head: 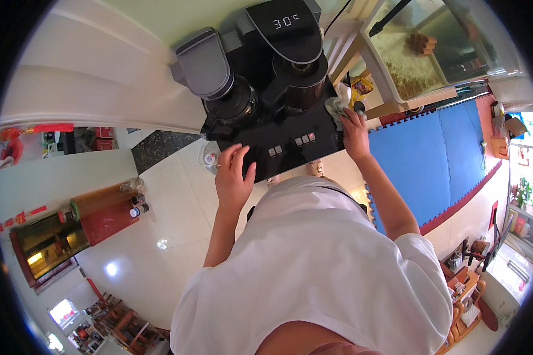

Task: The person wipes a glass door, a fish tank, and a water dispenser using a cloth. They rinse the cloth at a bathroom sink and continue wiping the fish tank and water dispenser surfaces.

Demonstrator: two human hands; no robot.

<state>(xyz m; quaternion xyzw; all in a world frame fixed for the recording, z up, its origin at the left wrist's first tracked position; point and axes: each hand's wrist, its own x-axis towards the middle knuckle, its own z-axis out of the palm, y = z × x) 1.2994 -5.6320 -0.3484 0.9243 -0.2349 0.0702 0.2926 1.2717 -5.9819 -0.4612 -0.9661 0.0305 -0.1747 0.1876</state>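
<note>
A black glass-topped tea bar machine [275, 128] with lit buttons stands before me. On its top, a glass kettle with a black lid [233, 102] sits at the left under a grey dispenser head [205, 62]. A darker kettle [303, 86] stands at the right, beneath a black head with a lit temperature display [284, 26]. My right hand [356, 135] presses a pale greenish cloth [337, 108] against the machine's right edge. Over the front left corner, my left hand [235, 177] is held with its fingers apart and nothing in it.
A glass tank [431, 53] on a wooden stand is at the upper right. Blue foam mats [419, 155] cover floor on the right. Left of the machine is a clear plastic container [208, 157]. Jars [138, 209] and a red box [109, 222] lie further left.
</note>
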